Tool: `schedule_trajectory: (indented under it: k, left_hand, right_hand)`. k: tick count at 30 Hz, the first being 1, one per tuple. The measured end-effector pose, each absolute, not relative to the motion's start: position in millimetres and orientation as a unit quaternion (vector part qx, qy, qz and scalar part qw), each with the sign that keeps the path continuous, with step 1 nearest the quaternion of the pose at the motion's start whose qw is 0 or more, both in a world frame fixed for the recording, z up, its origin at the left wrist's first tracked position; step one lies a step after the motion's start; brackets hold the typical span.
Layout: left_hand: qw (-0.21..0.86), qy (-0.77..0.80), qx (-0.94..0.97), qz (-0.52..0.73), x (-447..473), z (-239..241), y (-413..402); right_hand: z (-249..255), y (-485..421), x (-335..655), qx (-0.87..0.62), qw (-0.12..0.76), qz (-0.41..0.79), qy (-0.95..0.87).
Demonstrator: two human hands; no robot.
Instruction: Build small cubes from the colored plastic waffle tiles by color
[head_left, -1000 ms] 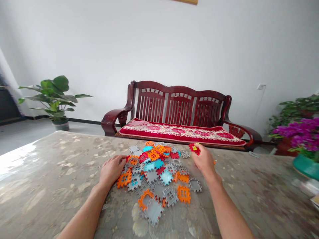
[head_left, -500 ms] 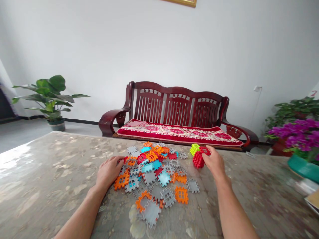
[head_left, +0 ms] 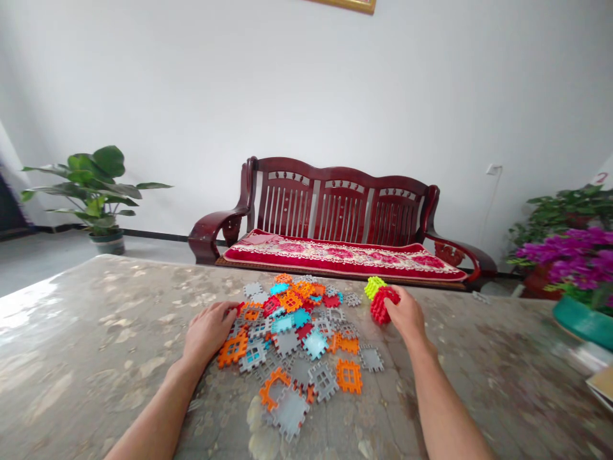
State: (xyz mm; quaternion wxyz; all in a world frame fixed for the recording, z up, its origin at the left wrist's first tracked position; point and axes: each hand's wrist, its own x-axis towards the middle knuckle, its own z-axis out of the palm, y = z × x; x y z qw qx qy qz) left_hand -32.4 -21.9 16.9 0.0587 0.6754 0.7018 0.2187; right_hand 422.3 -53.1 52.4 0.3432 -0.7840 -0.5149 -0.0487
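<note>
On the table lies a loose pile of interlocking plastic tiles [head_left: 287, 342] in grey, orange, light blue and red, some with window-like openings. My left hand [head_left: 211, 329] rests at the pile's left edge, its fingers closed on a red tile [head_left: 239, 308] that is mostly hidden. To the right of the pile, my right hand [head_left: 406, 313] pinches a red tile [head_left: 391, 294] against the top of a red stack of tiles [head_left: 380, 310]. A yellow-green stack of tiles [head_left: 375, 286] stands just behind the red one.
A dark red wooden bench [head_left: 342, 211] with a floral cushion stands beyond the table [head_left: 119, 338]. Purple flowers in a teal pot [head_left: 582, 322] are at the right, near a box-like object [head_left: 603, 386]. A potted plant [head_left: 103, 191] stands on the floor at the left.
My right hand has moved slightly left and down, bringing its red tile from beside the yellow-green stack onto the red stack. My left hand has stayed in place.
</note>
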Motion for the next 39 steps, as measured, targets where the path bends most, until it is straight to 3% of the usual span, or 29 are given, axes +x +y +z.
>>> schedule_trajectory:
  k: [19,27,32,39]
  left_hand:
    - [0.047,0.705,0.673,0.222,-30.8,18.8,-22.7]
    - [0.052,0.707,0.671,0.217,-32.3,16.9,-22.2]
    - [0.058,0.708,0.67,0.216,-31.6,17.9,-23.1]
    - [0.063,0.709,0.667,0.223,-32.0,15.7,-21.4]
  right_hand:
    - [42.4,-52.3,424.4,-0.756,0.362,-0.094,-0.537]
    - [46.0,-49.7,382.5,-0.624,0.471,-0.122,-0.612]
    - [25.7,-49.1,338.4,-0.561,0.412,-0.058,-0.716]
    - [0.1,-44.9,348.9,-0.612,0.393,-0.007,-0.687]
